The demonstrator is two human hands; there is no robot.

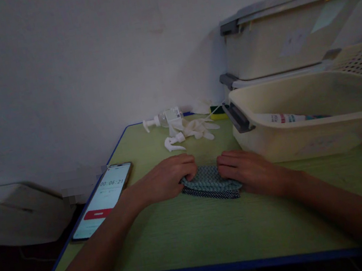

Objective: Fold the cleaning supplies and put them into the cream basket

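Note:
A folded blue-green patterned cloth (210, 183) lies on the green table (191, 235) in front of me. My left hand (167, 178) rests on the cloth's left end, fingers curled over its edge. At the right end my right hand (247, 171) grips the cloth the same way, fingers bent onto the fabric. Both forearms reach in from the near edge.
A phone (105, 204) with a running timer lies at the table's left edge. A spray bottle (164, 119), pale gloves (194, 128) and a loose spray head (174, 143) lie at the back. A cream plastic basin (310, 118) holding a bottle stands at right, bins behind it.

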